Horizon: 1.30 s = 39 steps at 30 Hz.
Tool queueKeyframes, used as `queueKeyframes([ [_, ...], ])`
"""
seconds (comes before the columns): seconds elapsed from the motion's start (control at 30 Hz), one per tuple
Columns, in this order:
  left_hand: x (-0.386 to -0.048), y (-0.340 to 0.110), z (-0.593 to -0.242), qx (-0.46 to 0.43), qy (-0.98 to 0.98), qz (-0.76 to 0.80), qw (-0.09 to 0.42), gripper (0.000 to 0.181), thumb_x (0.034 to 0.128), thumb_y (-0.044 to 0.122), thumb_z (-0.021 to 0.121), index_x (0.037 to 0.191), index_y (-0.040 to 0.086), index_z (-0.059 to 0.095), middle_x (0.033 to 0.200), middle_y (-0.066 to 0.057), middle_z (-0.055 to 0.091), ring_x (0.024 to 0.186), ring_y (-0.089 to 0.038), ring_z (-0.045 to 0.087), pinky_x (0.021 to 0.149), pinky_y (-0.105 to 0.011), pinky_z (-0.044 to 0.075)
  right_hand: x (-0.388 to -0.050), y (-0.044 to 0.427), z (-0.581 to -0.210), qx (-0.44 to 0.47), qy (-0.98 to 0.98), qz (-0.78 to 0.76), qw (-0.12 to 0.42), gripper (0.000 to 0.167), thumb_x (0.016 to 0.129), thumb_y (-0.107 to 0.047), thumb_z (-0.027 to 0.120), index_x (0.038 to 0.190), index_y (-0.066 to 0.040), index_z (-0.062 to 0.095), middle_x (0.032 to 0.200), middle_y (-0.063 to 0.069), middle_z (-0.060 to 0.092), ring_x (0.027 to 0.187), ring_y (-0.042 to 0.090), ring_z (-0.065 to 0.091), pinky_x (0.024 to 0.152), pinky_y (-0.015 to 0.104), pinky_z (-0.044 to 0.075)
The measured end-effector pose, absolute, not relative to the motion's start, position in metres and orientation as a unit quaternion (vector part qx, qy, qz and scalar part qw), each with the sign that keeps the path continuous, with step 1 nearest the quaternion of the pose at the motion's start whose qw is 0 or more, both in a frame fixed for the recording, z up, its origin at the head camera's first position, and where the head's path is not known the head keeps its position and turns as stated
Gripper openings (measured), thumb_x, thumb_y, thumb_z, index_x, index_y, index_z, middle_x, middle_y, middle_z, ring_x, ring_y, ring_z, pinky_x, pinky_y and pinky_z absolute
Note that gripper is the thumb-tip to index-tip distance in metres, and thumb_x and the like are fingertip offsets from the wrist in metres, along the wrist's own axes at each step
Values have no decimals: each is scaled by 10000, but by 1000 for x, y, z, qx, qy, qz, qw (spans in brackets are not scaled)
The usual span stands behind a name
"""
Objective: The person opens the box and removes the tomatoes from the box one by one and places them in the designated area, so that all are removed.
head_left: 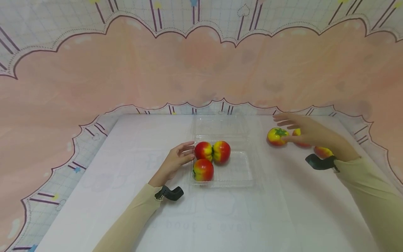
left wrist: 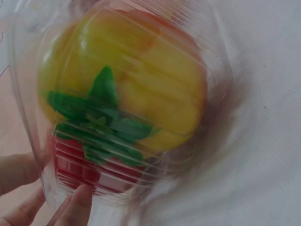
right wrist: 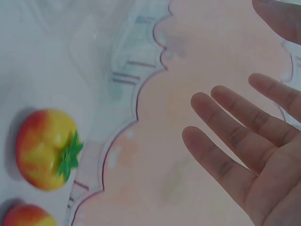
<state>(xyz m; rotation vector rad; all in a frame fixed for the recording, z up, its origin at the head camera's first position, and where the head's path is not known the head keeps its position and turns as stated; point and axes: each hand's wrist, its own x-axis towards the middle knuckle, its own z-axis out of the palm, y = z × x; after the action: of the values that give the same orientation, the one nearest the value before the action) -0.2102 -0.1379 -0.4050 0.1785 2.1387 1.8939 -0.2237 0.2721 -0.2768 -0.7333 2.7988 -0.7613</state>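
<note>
A clear plastic box (head_left: 234, 169) stands mid-table with its lid (head_left: 220, 125) folded back. Inside it lie a red-and-yellow tomato-like fruit (head_left: 203, 170) at the front left and two more (head_left: 221, 152) behind. My left hand (head_left: 174, 161) touches the box's left side with lightly bent fingers. The left wrist view shows one fruit's green leafy top (left wrist: 99, 120) through the ribbed wall, with fingertips (left wrist: 79, 205) against the plastic. My right hand (head_left: 310, 134) hovers over the right side, fingers spread and holding nothing. Under and beside it lies another such fruit (head_left: 277, 136).
Two more fruits, one (head_left: 323, 152) nearer the right wrist, lie on the white tabletop (head_left: 126, 196), partly covered by the right hand and arm. A pink, scalloped patterned cloth (head_left: 189, 70) hangs behind and around the table. Each wrist wears a black band (head_left: 171, 193).
</note>
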Motion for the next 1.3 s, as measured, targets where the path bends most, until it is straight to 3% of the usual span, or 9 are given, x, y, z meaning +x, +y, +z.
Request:
queueKeyframes([
  [0.2, -210, -138, -404, 61, 738, 657, 142, 545, 904, 71, 596, 1412, 78, 397, 1426, -196, 433, 1299, -340, 458, 1014, -401, 448, -224, 249, -278, -273, 924, -243, 111, 629, 860, -278, 673, 1405, -158, 384, 1395, 119, 489, 1226, 366, 512, 984, 590, 434],
  [0.37, -210, -138, -405, 64, 734, 660, 145, 548, 906, 73, 593, 1416, 78, 392, 1429, -197, 427, 1301, -342, 454, 1020, -402, 443, -223, 228, -282, -306, 914, -239, 115, 598, 853, -211, 686, 1381, -112, 424, 1374, 132, 511, 1180, 323, 563, 949, 484, 507],
  [0.77, -210, -138, -405, 62, 735, 660, 145, 549, 908, 104, 600, 1416, 89, 391, 1433, -188, 424, 1317, -332, 441, 1038, -422, 426, -230, 190, -305, -313, 900, -275, 128, 497, 854, -173, 682, 1299, -40, 504, 1295, 166, 566, 1149, 343, 572, 948, 480, 509],
  [1.1, -210, -139, -405, 66, 733, 662, 145, 545, 911, 97, 593, 1417, 81, 390, 1430, -193, 424, 1314, -337, 441, 1036, -416, 428, -235, 165, -311, -279, 898, -297, 169, 454, 858, -137, 671, 1278, -54, 520, 1267, 161, 580, 1160, 316, 570, 962, 443, 509],
  [1.3, -210, -138, -405, 66, 732, 663, 143, 542, 910, 90, 592, 1414, 80, 393, 1428, -194, 429, 1310, -337, 447, 1023, -408, 439, -239, 152, -314, -282, 897, -298, 166, 455, 846, -124, 685, 1262, -32, 525, 1273, 189, 570, 1169, 348, 558, 965, 457, 502],
])
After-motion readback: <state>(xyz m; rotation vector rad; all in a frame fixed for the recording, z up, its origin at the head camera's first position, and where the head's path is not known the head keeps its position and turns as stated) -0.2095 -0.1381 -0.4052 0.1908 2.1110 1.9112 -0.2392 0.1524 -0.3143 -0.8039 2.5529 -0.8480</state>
